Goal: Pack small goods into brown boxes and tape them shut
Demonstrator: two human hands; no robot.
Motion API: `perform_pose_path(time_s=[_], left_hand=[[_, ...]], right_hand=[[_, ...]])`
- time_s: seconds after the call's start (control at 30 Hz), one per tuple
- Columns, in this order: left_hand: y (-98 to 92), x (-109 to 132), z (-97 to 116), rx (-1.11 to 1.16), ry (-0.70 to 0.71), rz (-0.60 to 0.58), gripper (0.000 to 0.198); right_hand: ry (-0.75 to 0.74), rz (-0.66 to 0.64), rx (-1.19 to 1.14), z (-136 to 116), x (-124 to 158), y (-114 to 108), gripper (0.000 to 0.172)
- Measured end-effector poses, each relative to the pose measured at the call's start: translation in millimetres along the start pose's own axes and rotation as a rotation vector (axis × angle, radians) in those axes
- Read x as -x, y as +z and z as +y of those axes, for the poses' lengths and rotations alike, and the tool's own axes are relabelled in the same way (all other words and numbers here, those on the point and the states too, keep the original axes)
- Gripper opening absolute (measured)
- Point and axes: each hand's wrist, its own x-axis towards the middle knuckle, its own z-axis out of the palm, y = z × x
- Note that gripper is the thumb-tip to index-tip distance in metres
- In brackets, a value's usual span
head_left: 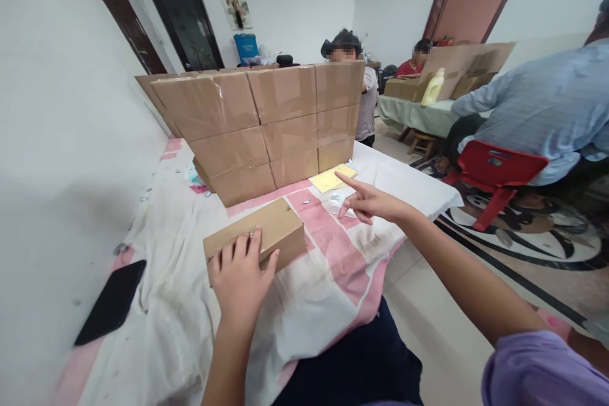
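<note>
A closed brown cardboard box [271, 223] lies on the cloth-covered table in front of me. My left hand [242, 273] rests on it, fingers spread over the top and thumb at the near side edge. Farther right, my right hand [368, 200] is held above the table with its index finger stretched out and the other fingers loosely bent and apart. I see nothing in it. Its index fingertip is over or at a yellow sheet [326, 180]. Close by the lower fingers is a small white, partly clear packet [334, 203], partly hidden by the hand.
Stacked cardboard boxes [285, 127] form a wall across the table's far side. A black phone [111, 301] lies at the left edge by the wall. A red chair [499, 165] with a seated person is at right. Another person is behind the boxes. A yellow bottle [434, 87] stands on another table.
</note>
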Motion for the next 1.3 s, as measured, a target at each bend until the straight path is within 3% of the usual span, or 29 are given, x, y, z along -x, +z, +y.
perform_pose_path(time_s=[0.1,0.3,0.47,0.6,0.77,0.87,1.0,1.3], left_hand=[[-0.4,0.7,8.5,0.017,-0.042,-0.013,0.052],[-15.2,8.7,43.4,0.082,-0.128,-0.155,0.053],[-40.7,7.3,62.0,0.171,-0.123,-0.294,0.059],[-48.4,10.4,61.2,0.205,-0.113,-0.290,0.056],[-31.2,26.7,59.5,0.196,-0.068,-0.162,0.055],[-21.1,32.3,60.4,0.216,-0.082,-0.106,0.053],[-16.5,33.6,60.9,0.244,-0.100,-0.076,0.052],[-17.7,31.0,60.7,0.245,-0.131,-0.057,0.052]], right_hand=[[0.048,-0.108,-0.007,-27.2,-3.1,31.4,0.077],[0.154,-0.057,-0.070,-45.3,-18.0,88.3,0.036],[0.203,-0.010,-0.098,-55.6,-32.0,111.1,0.036],[0.172,0.014,-0.001,-61.2,-39.0,118.5,0.031],[0.015,0.076,0.308,-54.9,-54.4,119.7,0.015],[-0.021,0.040,0.318,-46.6,-68.5,117.7,0.017],[0.017,-0.037,0.295,-39.7,-84.2,114.2,0.044],[0.197,-0.055,0.385,-52.6,-97.7,117.9,0.037]])
